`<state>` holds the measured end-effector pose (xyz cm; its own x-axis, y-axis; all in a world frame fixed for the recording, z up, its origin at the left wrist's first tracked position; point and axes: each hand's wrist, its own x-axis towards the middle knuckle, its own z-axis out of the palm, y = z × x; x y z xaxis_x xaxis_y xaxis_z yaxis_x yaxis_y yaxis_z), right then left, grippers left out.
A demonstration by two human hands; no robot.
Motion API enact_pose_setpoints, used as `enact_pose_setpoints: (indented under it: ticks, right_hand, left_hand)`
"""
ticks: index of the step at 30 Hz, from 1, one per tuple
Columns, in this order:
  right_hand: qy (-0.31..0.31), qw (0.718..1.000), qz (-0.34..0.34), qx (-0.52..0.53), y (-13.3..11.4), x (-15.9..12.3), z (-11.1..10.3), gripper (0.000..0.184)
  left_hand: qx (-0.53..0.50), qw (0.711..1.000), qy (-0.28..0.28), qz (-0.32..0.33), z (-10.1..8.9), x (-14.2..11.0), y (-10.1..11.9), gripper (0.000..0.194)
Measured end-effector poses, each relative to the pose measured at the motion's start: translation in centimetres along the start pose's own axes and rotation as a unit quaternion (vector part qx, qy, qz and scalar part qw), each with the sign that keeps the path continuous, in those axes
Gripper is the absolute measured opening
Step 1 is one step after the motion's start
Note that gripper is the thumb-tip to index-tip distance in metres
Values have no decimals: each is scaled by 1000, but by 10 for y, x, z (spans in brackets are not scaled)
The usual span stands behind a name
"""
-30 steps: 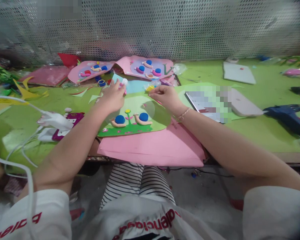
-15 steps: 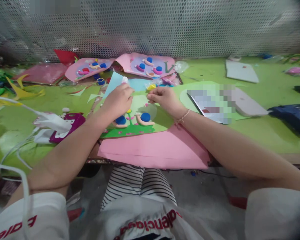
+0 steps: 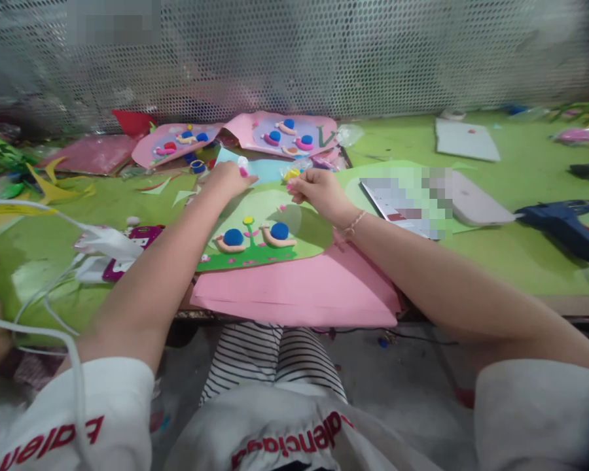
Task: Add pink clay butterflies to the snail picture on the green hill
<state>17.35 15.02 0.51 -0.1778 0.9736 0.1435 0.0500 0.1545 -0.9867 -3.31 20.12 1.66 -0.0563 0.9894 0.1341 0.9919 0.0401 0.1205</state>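
My left hand [image 3: 228,181] reaches to the far edge of a green picture sheet [image 3: 319,239], beside a small white and pink lump [image 3: 243,165]. Its thumb sticks out to the right, while the other fingers are mostly hidden, so its grip is unclear. Above the sheet, my right hand [image 3: 317,190] is closed in a pinch on a tiny pink piece [image 3: 290,186]. Two snails with blue shells, a left snail [image 3: 233,239] and a right snail [image 3: 279,234], sit on the sheet around a yellow flower [image 3: 248,222]. Pink sheets [image 3: 294,297] lie underneath, towards me.
Two pink snail pictures [image 3: 294,134] lie at the back, against a perforated metal panel [image 3: 324,59]. To the right are a phone [image 3: 397,208], a white power bank [image 3: 476,199] and a blue glue gun [image 3: 562,226]. A purple power strip [image 3: 112,268] with white cables stands left.
My left hand has drawn back leftwards from over the picture, uncovering the left snail and the flower. My right hand stays pinched in nearly the same place.
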Motion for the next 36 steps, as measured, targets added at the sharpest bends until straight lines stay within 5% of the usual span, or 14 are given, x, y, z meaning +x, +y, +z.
enact_pose_setpoints:
  ticks: [7, 14, 18, 24, 31, 36]
  right_hand:
    - [3, 1000, -12, 23, 0, 0, -3, 27]
    - [60, 994, -74, 56, -9, -5, -4, 18]
    - [32, 983, -177, 30, -13, -12, -4, 7]
    - [18, 952, -301, -50, -10, -19, -1, 10]
    - [2, 953, -289, -89, -10, -18, -1, 8]
    - [-20, 957, -273, -93, -11, -20, -1, 6]
  left_hand:
    - [-38, 999, 28, 18, 0, 8, 8, 44]
    - [-131, 967, 50, 214, -25, -41, 20, 69]
    - [-262, 912, 51, 311, -28, -72, 22, 72]
    - [-302, 903, 9, 306, -26, -89, 23, 75]
    - [-352, 871, 28, 343, -18, -89, 17, 66]
    - [-397, 859, -10, 322, -19, -91, 20, 49]
